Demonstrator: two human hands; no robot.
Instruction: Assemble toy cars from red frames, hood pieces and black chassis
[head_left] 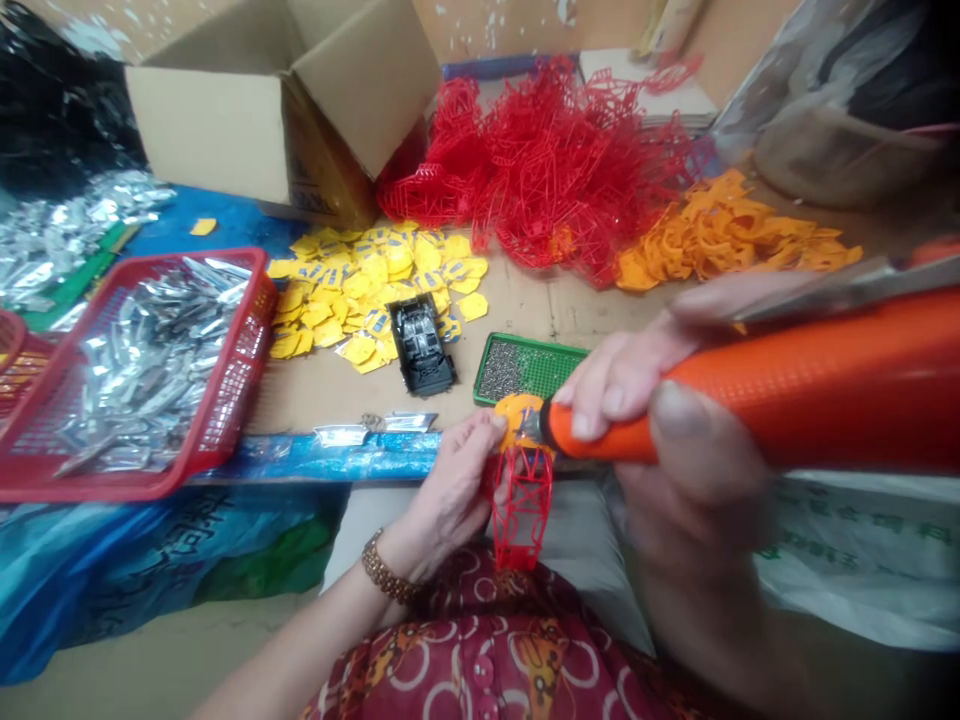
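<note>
Cardboard box (pixel 225 120) stands open at the far side of a brown work board (pixel 540 310). Beside it lies a big heap of red plastic frames (pixel 547 170), with a heap of orange plastic bits (pixel 727 235) to the right. A heap of yellow plastic bits (pixel 375 290) lies in front of the box. On the left, a red basket (pixel 259 290) is full of silver pieces (pixel 150 380). A black plastic piece (pixel 420 345) sits on the yellow heap's edge, near a small green tray (pixel 555 370) of tiny grey beads (pixel 499 370).

Close to the person's lap, the left hand (pixel 450 490) pinches one small red frame (pixel 521 510) in a narrow, tight grip. The right hand (pixel 694 500) wraps around a fat orange tool (pixel 750 400). The tool's metal tip (pixel 534 425) seems to touch a round orange piece (pixel 517 415) at the top of the frame.

The thin frame could snap if pushed too hard. The tip could slip and poke the left fingers, since they are so close.
</note>
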